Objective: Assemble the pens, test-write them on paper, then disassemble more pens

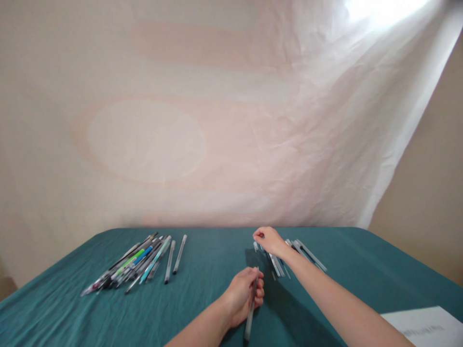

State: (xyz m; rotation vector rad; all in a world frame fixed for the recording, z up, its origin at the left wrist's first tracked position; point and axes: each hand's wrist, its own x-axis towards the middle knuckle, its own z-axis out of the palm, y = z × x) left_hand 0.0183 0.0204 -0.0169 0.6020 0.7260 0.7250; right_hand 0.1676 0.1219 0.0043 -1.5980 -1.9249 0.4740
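My left hand (243, 295) is closed around a grey, see-through pen (250, 319), which points down toward the near edge of the view. The pen's upper end shows just above the thumb. Farther back, my right hand (269, 240) has its fingers pinched together; whatever may be between the fingertips is too small to make out. Close under that hand are small clear-looking pieces (256, 246) and a group of thin pen parts (278, 265), partly covered by the hand and wrist.
At the left lies a heap of pens (133, 262), mostly grey, with green, blue and teal ones. Two single pens (180, 254) lie beside it. Several slim tubes (309, 255) lie behind my right forearm. A white printed sheet (427, 325) rests at the right on the green cloth (210, 260).
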